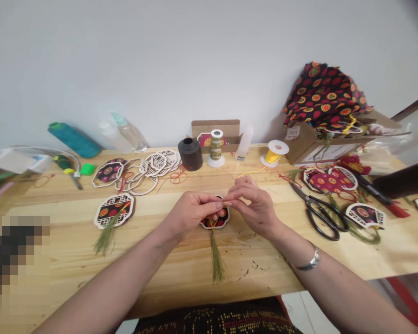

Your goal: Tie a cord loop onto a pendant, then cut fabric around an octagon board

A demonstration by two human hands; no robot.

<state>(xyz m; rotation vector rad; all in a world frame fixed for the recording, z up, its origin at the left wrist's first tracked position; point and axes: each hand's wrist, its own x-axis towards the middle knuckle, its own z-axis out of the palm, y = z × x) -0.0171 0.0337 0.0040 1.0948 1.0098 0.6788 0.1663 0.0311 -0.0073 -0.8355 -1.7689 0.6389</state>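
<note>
My left hand (198, 207) and my right hand (253, 202) meet fingertip to fingertip above a small ornament (220, 219), both pinched closed. Yellow cord (249, 173) runs from its white spool (277, 148) to behind my right hand, and some also shows at the ornament under my left fingers. The exact bit pinched is mostly hidden. The ornament has a pale cut-out frame over dark floral fabric, partly covered by my hands. A green tassel (216, 260) hangs from it toward the table's front edge.
Left lie a finished-looking tasselled ornament (114, 211), wooden frames (158, 162) and a screwdriver (68, 169). A black cone (190, 154) and a thread spool (216, 148) stand behind. Black-handled scissors (322, 211), more ornaments (330, 180) and a fabric-topped cardboard box (304, 144) are right.
</note>
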